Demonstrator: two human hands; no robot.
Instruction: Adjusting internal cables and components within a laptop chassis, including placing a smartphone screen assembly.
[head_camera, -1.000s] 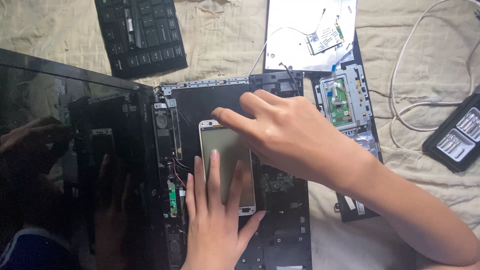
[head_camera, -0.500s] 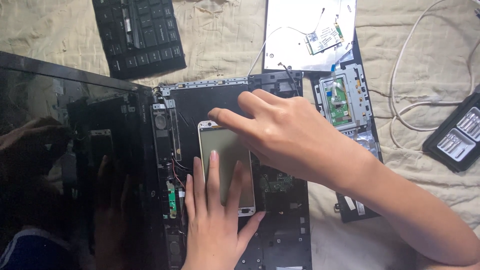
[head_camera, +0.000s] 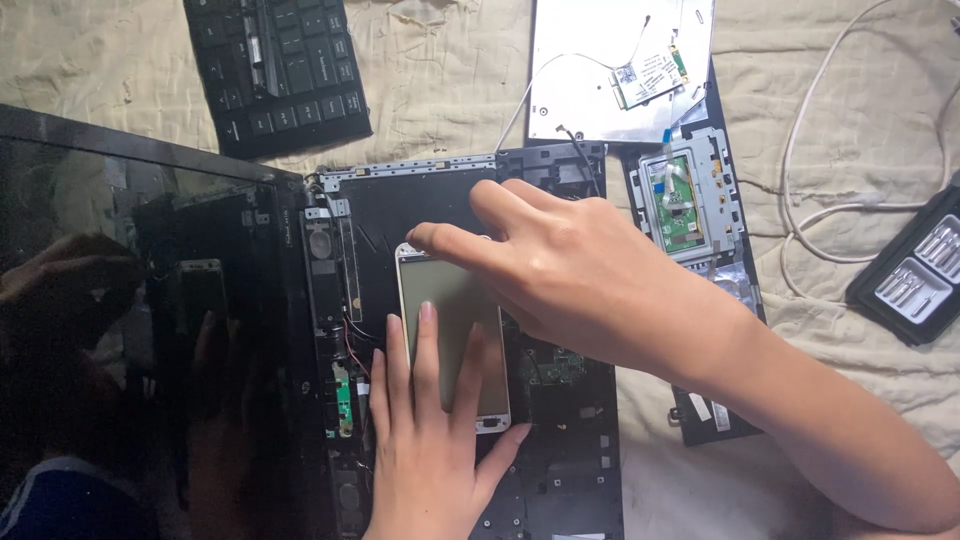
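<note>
Keyboard (head_camera: 275, 70), screwdriver case (head_camera: 910, 275) beyond phone (head_camera: 452, 315)

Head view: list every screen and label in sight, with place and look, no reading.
Phone screen: on the opened laptop base, under both hands, upright rectangle, pale grey-green, white frame.
Laptop screen: left, folded flat, large, glossy black, reflecting hands.
White label: on the black panel's lower edge, right of the base, small strip.
</note>
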